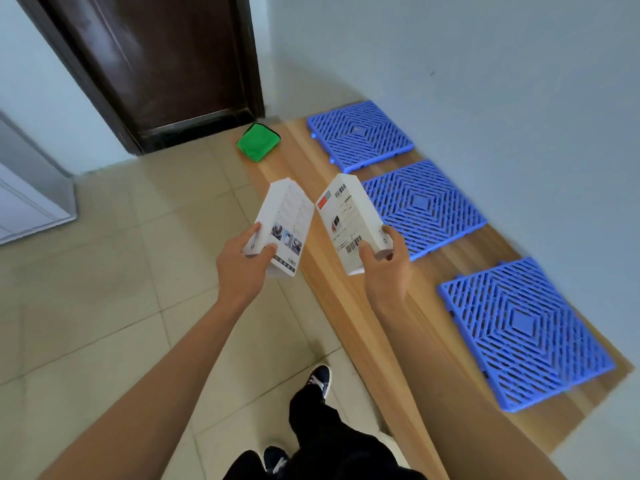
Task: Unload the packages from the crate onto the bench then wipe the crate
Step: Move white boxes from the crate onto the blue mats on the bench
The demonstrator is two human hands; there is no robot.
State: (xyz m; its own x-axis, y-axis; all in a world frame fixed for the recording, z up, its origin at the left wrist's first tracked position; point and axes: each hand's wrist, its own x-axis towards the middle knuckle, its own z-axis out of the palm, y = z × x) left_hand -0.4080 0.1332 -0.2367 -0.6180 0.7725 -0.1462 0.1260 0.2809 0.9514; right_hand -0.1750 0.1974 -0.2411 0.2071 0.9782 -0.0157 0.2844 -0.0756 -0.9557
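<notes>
From the head view, the left hand sits just left of the frame's centre, its thumb and curled fingers forming a grip that pinches the lower end of a white package. That package tilts up and away, its printed face with small product photos turned toward the camera. The right hand sits just right of centre, its grip likewise closed on the lower end of a second white package, thumb on the barcode face and fingers wrapped behind. This second package carries a red patch near its top and barcodes at both ends. The two packages lean apart in a V, near each other at mid-height but not touching. Both are held in the air, the left one over the tiled floor, the right one over the front edge of the wooden surface.

The surface runs diagonally from upper centre to lower right along a pale wall. Three blue slatted plastic panels lie flat on it in a row, well apart from each other. A folded green cloth rests at the far end of the surface, near a dark brown door in the upper left. At the bottom centre, dark trousers and a dark shoe stand on the tiles.
</notes>
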